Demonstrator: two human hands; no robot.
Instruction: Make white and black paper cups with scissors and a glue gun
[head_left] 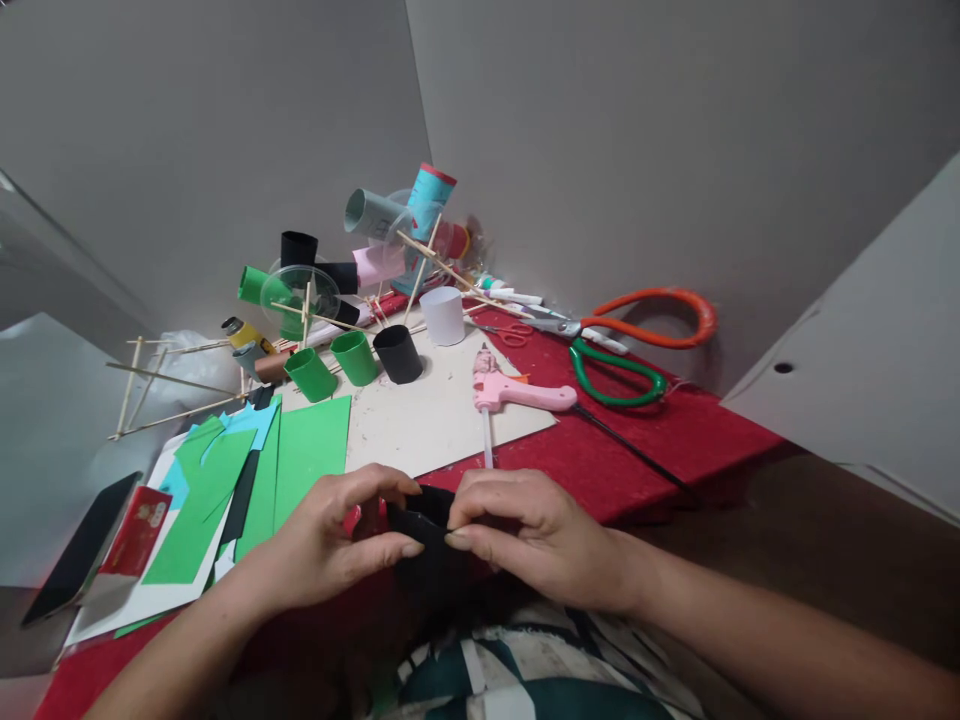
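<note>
Between my two hands, just over the front edge of the table, is a curved piece of black paper (427, 560). My left hand (341, 530) pinches its left side with thumb and fingers. At its right side, my right hand (525, 530) grips the rim with thumb and bent fingers. The lower part of the paper is dark and hard to make out. Just beyond the hands lies a pink hot glue gun (517, 390) with a glue stick (487, 440) in it. Behind stand green paper cups (354, 358), a black one (398, 355) and a white one (442, 316).
Large scissors (645, 335) with orange and green handles lie right. Green paper sheets (311, 460), a red card (139, 530) and a phone (82, 550) are left. Stick frames with paper tubes (300, 285) stand at the back, near the grey wall (637, 130).
</note>
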